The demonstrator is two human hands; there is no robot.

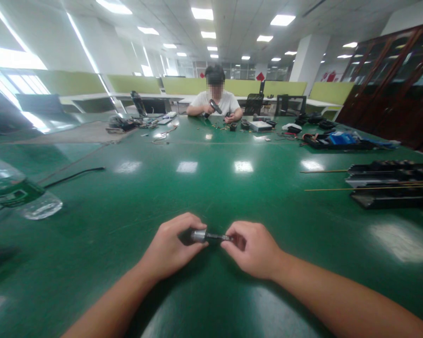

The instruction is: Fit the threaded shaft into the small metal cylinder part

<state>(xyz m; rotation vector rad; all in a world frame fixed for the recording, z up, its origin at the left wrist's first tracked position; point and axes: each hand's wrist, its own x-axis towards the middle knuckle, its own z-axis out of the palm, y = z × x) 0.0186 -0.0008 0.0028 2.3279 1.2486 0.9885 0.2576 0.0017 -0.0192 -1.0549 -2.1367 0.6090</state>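
Close in front of me, just above or on the green table (pixel 155 192), is a short silver cylinder (pixel 199 235) with a dark back end. My left hand (pixel 172 241) grips it between thumb and fingers. A thin dark shaft (pixel 214 236) runs from the cylinder to the right. Its far end, which has a lighter patch, is pinched between the thumb and fingertips of my right hand (pixel 252 249). Whether shaft and cylinder are one piece, I cannot tell. The cylinder's rear is partly hidden by my left hand.
A clear bottle (pixel 42 204) lies at the left near a black cable (pixel 75 176). Black rails with thin rods (pixel 391 199) lie at the right. Across the table a person (pixel 215 101) holds a dark tool (pixel 215 107) among small parts; a tray with a blue item (pixel 343 138) stands far right.
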